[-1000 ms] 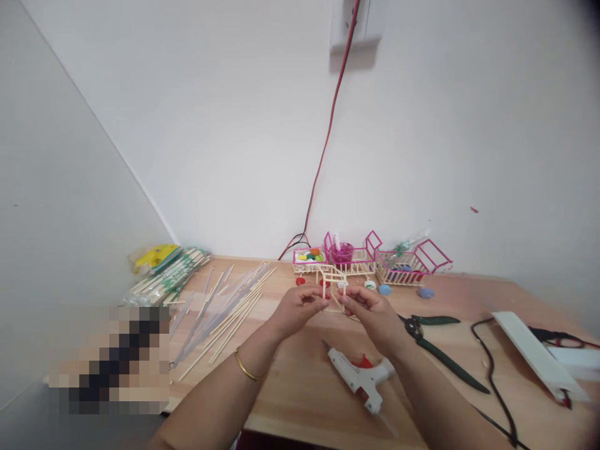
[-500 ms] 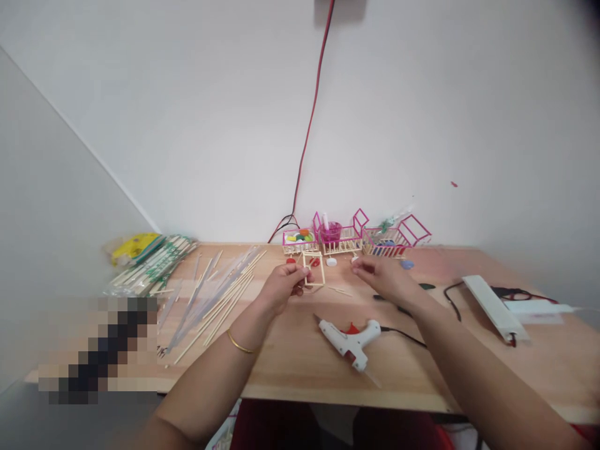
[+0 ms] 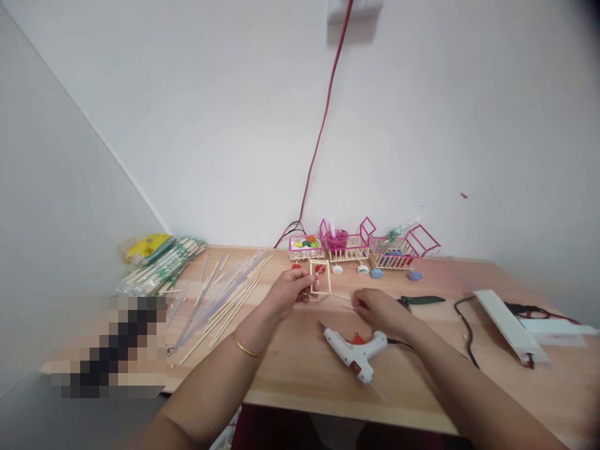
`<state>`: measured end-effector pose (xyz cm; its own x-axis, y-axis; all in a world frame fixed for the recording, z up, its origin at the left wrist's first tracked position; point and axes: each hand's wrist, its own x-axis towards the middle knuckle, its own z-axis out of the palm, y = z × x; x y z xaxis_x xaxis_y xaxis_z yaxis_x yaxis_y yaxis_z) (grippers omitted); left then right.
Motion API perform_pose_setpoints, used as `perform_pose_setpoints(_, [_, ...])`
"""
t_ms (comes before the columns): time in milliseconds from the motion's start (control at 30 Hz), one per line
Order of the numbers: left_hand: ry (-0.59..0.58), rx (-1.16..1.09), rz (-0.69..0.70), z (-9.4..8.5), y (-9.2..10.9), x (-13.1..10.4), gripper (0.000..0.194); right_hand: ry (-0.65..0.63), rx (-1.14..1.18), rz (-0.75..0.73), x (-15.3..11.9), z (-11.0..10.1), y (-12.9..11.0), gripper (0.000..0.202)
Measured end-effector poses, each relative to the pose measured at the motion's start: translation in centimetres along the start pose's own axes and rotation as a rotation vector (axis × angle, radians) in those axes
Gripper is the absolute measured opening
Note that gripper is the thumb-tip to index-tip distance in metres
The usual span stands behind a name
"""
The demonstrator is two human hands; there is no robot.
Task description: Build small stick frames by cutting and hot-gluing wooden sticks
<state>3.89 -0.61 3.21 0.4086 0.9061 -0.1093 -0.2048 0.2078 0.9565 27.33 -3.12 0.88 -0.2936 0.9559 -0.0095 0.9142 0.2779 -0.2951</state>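
My left hand [image 3: 294,290] is closed, pinching a small box-shaped frame of pale wooden sticks [image 3: 329,278] by its left side and holding it upright above the table. My right hand [image 3: 372,309] is low over the table, fingers curled down beside short wooden stick pieces [image 3: 343,297]. Its fingertips are partly hidden, and I cannot tell whether a stick is between them. A white glue gun [image 3: 354,350] with a red trigger lies just in front of the hands, nozzle toward the upper left.
Small pink-edged stick carts [image 3: 349,251] with round wheels stand along the wall. Loose sticks and clear glue sticks [image 3: 222,300] lie at left, beside packaged sticks [image 3: 164,265]. At right are dark green-handled cutters [image 3: 422,300], a white power strip [image 3: 506,328] and black cables [image 3: 469,334].
My right hand has come down and toward me, from near a white wheel to the short sticks on the table. My left hand still holds the stick frame. The view has shifted slightly.
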Motion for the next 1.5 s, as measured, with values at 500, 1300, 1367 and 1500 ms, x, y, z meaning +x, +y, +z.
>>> perform_pose_setpoints(500, [-0.063,-0.036,0.096,0.2,-0.1,-0.3,0.031,-0.153,0.171,-0.157,-7.6,-1.1,-3.0,0.054])
perform_pose_setpoints(1300, [-0.049,0.06,0.231,0.6,-0.4,-0.4,0.029,0.399,0.629,0.207,-4.5,-3.5,-6.2,0.026])
perform_pose_setpoints(1367, [-0.051,0.081,0.237,0.6,-0.2,-0.5,0.029,0.391,0.593,0.246,-3.6,-3.3,-6.3,0.027])
perform_pose_setpoints(1500, [-0.051,0.11,0.241,0.6,0.0,-0.5,0.029,0.382,0.533,0.267,-2.8,-3.0,-6.1,0.026])
